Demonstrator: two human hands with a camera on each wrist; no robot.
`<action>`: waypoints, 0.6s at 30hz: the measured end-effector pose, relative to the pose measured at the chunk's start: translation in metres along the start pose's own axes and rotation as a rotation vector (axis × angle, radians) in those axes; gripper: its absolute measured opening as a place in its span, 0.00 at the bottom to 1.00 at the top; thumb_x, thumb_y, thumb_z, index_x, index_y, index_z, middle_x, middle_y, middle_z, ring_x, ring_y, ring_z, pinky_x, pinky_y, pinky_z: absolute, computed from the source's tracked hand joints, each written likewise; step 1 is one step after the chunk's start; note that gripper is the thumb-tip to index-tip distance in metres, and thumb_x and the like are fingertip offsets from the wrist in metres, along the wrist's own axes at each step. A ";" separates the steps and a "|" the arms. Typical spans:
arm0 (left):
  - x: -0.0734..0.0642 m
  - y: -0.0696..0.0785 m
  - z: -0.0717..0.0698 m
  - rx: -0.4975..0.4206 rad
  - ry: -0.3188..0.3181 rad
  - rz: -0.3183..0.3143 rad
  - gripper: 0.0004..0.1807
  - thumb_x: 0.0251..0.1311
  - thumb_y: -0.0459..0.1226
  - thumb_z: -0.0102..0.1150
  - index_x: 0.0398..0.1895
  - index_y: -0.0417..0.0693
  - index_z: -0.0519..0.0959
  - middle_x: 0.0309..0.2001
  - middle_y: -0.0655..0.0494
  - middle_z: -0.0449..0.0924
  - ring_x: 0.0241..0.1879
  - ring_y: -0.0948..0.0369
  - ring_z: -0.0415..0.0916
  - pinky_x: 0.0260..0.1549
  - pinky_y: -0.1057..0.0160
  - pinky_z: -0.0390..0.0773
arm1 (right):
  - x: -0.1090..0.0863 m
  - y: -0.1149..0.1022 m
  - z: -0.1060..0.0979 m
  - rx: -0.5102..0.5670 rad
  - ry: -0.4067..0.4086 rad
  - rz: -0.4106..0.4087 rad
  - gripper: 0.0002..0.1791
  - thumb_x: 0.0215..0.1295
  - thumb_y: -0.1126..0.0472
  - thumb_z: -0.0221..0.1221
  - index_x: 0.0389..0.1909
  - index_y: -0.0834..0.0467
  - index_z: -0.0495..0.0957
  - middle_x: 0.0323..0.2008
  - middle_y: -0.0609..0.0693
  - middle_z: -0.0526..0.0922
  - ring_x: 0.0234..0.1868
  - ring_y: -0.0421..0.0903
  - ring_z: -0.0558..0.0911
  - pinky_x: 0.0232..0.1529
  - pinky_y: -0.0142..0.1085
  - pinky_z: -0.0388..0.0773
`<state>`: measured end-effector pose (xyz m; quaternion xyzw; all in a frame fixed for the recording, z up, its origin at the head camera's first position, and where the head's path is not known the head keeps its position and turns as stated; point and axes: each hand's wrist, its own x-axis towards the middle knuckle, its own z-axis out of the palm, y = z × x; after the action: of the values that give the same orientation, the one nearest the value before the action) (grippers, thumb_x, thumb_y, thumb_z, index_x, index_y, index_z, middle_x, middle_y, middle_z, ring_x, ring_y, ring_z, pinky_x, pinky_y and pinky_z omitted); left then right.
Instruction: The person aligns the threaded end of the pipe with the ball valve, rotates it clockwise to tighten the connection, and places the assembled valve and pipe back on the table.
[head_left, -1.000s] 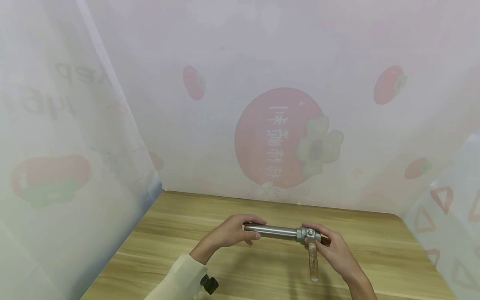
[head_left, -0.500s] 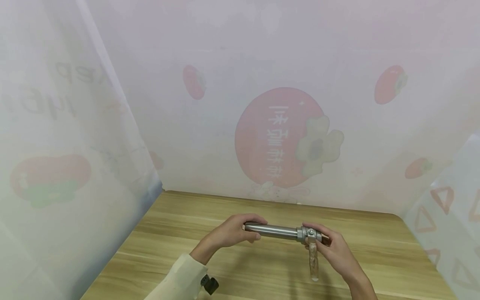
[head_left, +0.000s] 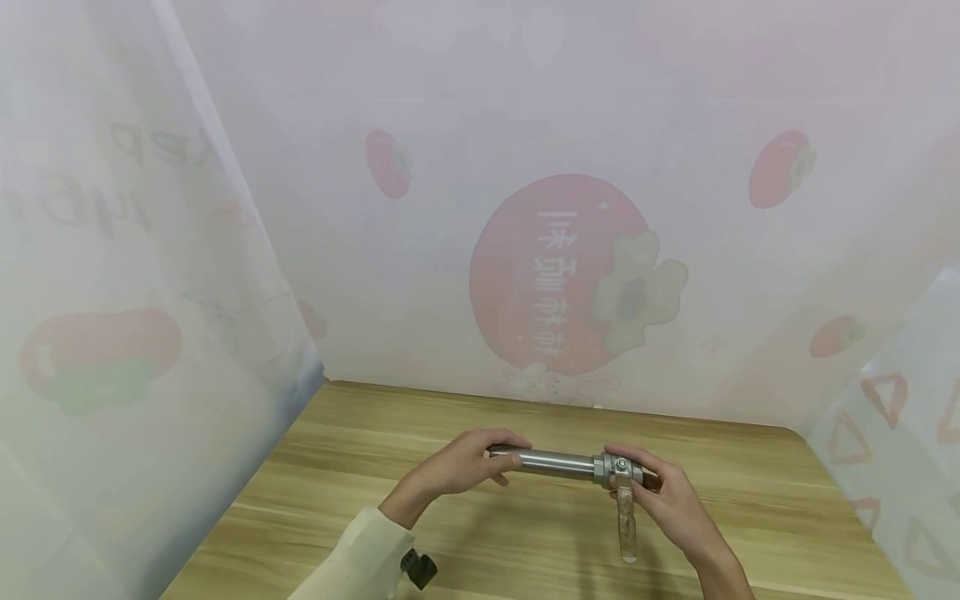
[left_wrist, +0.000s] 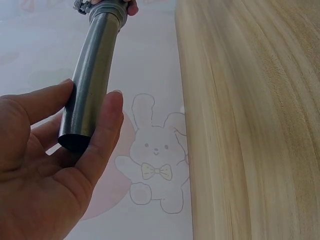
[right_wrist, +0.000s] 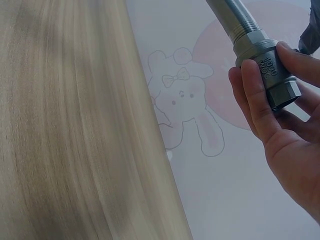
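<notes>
A shiny steel pipe (head_left: 558, 464) is joined at its right end to a metal ball valve (head_left: 621, 468), and both are held up over the table. Around the pipe's free left end my left hand (head_left: 461, 463) curls its thumb and fingers; the left wrist view shows the pipe's dark open end (left_wrist: 75, 142) against the palm. My right hand (head_left: 675, 502) grips the valve body (right_wrist: 270, 72), which bears raised lettering in the right wrist view. The valve's lever handle (head_left: 627, 521), wrapped in brownish clear film, points toward me.
Beneath the hands lies a wood-grain table (head_left: 360, 442). Pale printed cloth (head_left: 420, 275) with red fruit drawings closes off the back and both sides. A small black device (head_left: 420, 569) sits at the left sleeve's cuff.
The left thumb and fingers have shifted slightly on the pipe's left end. The right hand, the valve and the lever stay practically where they were.
</notes>
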<state>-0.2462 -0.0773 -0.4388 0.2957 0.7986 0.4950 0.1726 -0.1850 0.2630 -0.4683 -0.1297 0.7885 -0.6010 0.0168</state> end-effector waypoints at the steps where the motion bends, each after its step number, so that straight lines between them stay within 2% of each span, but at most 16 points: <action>1: 0.000 0.000 0.000 -0.003 -0.003 0.001 0.19 0.83 0.40 0.58 0.70 0.44 0.81 0.60 0.46 0.85 0.50 0.57 0.87 0.47 0.63 0.90 | 0.000 0.000 0.000 0.000 -0.001 -0.001 0.28 0.80 0.60 0.64 0.76 0.65 0.73 0.65 0.73 0.77 0.51 0.51 0.91 0.52 0.32 0.88; 6: -0.001 0.000 0.000 -0.018 -0.015 0.006 0.19 0.83 0.40 0.58 0.70 0.45 0.81 0.60 0.45 0.85 0.53 0.57 0.85 0.47 0.63 0.90 | 0.000 0.001 0.000 0.005 -0.005 -0.006 0.29 0.81 0.60 0.64 0.76 0.66 0.73 0.64 0.73 0.77 0.50 0.45 0.91 0.52 0.33 0.89; 12: 0.000 -0.001 0.001 -0.023 -0.011 0.023 0.19 0.81 0.38 0.61 0.69 0.42 0.81 0.60 0.44 0.84 0.52 0.58 0.84 0.46 0.57 0.92 | 0.000 0.001 0.000 0.026 -0.011 -0.019 0.28 0.81 0.61 0.63 0.76 0.66 0.73 0.66 0.74 0.76 0.52 0.44 0.90 0.53 0.35 0.90; 18: 0.000 -0.002 0.001 -0.021 0.002 0.021 0.19 0.80 0.38 0.63 0.68 0.43 0.82 0.60 0.44 0.85 0.50 0.59 0.84 0.46 0.50 0.93 | 0.000 0.001 0.000 0.028 -0.012 -0.025 0.28 0.81 0.61 0.63 0.76 0.66 0.73 0.65 0.74 0.76 0.52 0.46 0.91 0.53 0.36 0.90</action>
<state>-0.2466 -0.0771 -0.4410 0.3019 0.7902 0.5055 0.1699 -0.1850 0.2634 -0.4694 -0.1430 0.7783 -0.6112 0.0157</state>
